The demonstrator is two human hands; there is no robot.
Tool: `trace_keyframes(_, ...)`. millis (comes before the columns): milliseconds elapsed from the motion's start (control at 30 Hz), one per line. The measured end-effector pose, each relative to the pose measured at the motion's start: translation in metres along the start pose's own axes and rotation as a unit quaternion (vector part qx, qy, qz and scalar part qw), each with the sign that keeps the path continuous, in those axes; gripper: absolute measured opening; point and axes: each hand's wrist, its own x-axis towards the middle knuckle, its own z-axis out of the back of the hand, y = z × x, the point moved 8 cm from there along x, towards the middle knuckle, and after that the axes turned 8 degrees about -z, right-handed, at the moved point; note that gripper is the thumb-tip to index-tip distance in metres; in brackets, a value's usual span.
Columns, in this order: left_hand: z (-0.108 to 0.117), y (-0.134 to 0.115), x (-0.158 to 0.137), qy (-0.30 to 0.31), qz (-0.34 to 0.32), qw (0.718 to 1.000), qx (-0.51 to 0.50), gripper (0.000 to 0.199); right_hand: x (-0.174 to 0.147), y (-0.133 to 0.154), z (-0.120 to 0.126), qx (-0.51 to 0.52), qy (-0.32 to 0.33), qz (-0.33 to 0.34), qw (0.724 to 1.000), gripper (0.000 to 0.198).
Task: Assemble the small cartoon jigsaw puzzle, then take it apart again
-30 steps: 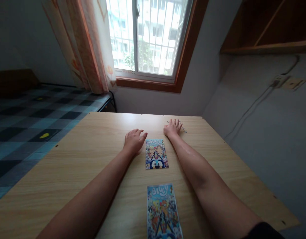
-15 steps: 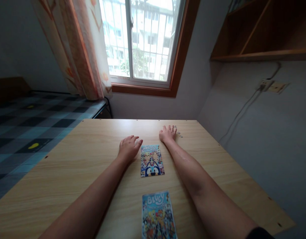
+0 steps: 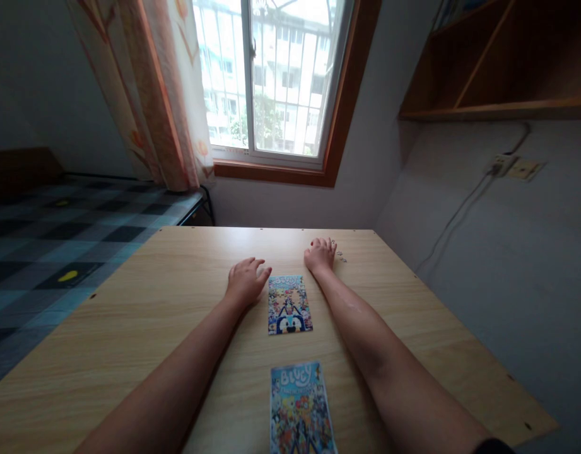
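Observation:
A puzzle point(image 3: 291, 323) with a cartoon dog's face lies flat on the table, mostly assembled, with a gap of bare surface in its upper middle. My left hand point(image 3: 246, 280) rests at its upper left edge, fingers loosely spread, holding nothing. Farther off, to the upper right of the puzzle, my right hand point(image 3: 321, 253) is on the table with bent fingers apart. A small red spot shows by its index finger; I cannot make out what it is. Several small loose puzzle pieces point(image 3: 340, 254) lie by its fingertips, partly hidden by them. Closer to me is a "Bluey" picture card point(image 3: 300, 403).
The wooden table point(image 3: 186, 277) reaches toward a barred window point(image 3: 285, 94). Left of it stands a bed point(image 3: 105, 233) with a checked cover. At right are the wall, a socket with a cord point(image 3: 503, 165) and a wooden shelf point(image 3: 498, 107) above.
My right hand's fingers have drawn in and bent a little beside the loose pieces, and a red spot now shows there. The left hand and the puzzle stay put.

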Motion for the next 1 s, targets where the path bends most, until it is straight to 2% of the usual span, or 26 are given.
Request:
trace_keyframes(100,0.000,0.000,0.000,-0.008,-0.003,1.000,-0.003,0.046,0.000,-0.004,0.000,0.006,-0.015,-0.015,1.000,0.038)
trace_keyframes(233,0.000,0.001,0.001,-0.015,-0.007,1.000,-0.007,0.044,0.000,-0.007,-0.001,0.003,-0.021,-0.026,0.999,0.030)
trace_keyframes(600,-0.003,0.002,0.001,-0.026,-0.008,0.999,-0.020,0.042,-0.005,-0.006,0.008,0.067,0.011,0.032,0.997,0.017)
trace_keyframes(800,-0.002,0.001,0.002,-0.031,-0.009,0.999,-0.027,0.040,-0.032,-0.005,0.025,0.121,0.039,0.067,0.990,0.011)
trace_keyframes(900,-0.002,0.001,0.002,-0.031,-0.008,0.999,-0.027,0.040,-0.057,-0.013,0.033,0.244,0.084,0.066,0.964,0.017)
trace_keyframes(1000,-0.001,0.003,0.002,-0.035,-0.003,0.999,-0.031,0.040,-0.082,-0.026,0.037,0.403,0.145,0.026,0.903,0.030)
